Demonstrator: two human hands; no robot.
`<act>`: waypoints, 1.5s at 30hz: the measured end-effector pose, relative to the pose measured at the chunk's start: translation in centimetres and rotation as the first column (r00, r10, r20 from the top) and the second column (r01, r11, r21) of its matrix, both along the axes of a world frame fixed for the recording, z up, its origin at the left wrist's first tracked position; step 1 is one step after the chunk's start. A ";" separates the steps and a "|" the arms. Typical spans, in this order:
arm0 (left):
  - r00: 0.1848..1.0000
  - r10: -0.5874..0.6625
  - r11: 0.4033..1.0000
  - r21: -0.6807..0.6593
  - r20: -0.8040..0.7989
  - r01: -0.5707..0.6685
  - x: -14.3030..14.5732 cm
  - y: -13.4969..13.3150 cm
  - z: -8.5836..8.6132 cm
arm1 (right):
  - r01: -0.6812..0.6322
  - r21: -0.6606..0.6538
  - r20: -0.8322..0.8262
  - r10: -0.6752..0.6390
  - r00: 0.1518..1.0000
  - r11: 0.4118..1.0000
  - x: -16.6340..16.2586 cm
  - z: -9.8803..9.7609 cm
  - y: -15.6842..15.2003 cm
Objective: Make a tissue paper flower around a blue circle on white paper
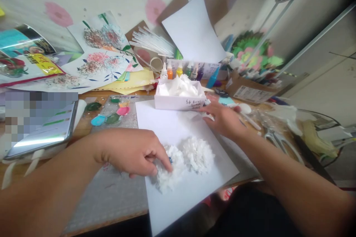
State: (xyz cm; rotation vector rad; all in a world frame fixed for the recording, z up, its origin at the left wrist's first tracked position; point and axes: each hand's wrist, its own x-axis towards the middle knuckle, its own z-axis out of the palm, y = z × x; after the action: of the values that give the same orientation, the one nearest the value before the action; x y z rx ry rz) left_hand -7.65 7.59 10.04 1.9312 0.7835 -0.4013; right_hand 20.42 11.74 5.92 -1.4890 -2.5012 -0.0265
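My left hand [139, 152] reaches over a white sheet of paper [178, 213] with its index finger stretched onto a fluffy white paper flower [166, 181]. Its thumb is apart from the index finger and its other fingers are curled underneath. A small blue spot shows beside that fingertip. Close by on the right lies a second white paper flower [198, 154]. My right hand [222, 118] is at the right end of a white box [178, 102], fingers spread, fingertips at the box's corner. White crumpled tissue [182, 87] fills the box.
Several small paint bottles [179, 69] stand behind the box. A tablet [41, 126] leans at the left, near colored paint dishes [98, 119]. Scissors [278, 137] and a cardboard box [247, 90] lie at the right. Straws [152, 42] and flower pictures [102, 63] rest along the wall.
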 end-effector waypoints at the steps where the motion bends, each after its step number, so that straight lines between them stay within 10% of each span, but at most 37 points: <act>1: 1.000 -0.006 1.000 0.001 0.001 0.006 0.0 0.0 0.0 | -0.012 0.021 0.017 0.012 1.000 1.000 -0.5 -0.1 0.1; 10: 0.997 -0.080 0.995 0.056 0.013 0.079 0.3 -0.1 0.6 | -0.147 0.182 -0.041 0.157 0.987 0.972 -4.3 0.6 -2.0; 15: 0.991 -0.136 0.986 0.097 -0.002 0.135 0.3 -0.3 0.8 | -0.560 0.017 -0.056 0.560 0.827 0.828 -6.4 1.4 -5.8; 22: 0.989 -0.148 0.983 0.108 -0.016 0.148 0.4 -0.4 0.8 | -0.642 -0.195 -0.032 0.649 0.760 0.742 -6.6 2.2 -6.4; 30: 0.989 -0.149 0.986 0.075 -0.012 0.149 0.4 -0.2 0.5 | -0.612 -0.212 -0.453 0.478 0.753 0.762 -5.1 3.4 -6.0; 35: 0.989 -0.147 0.987 0.056 -0.015 0.148 0.4 -0.1 0.4 | -0.442 -0.297 -0.661 0.152 0.735 0.847 -4.7 4.4 -6.1; 45: 0.985 -0.169 0.983 0.076 -0.021 0.170 0.5 -0.1 0.4 | -0.420 -0.455 -0.610 0.069 0.790 0.786 -6.9 3.3 -6.8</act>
State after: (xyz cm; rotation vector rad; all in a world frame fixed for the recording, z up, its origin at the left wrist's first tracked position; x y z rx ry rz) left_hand -7.17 7.52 10.49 2.0773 0.6539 -0.4944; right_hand 13.54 4.91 9.24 -1.0515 -2.2429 1.1469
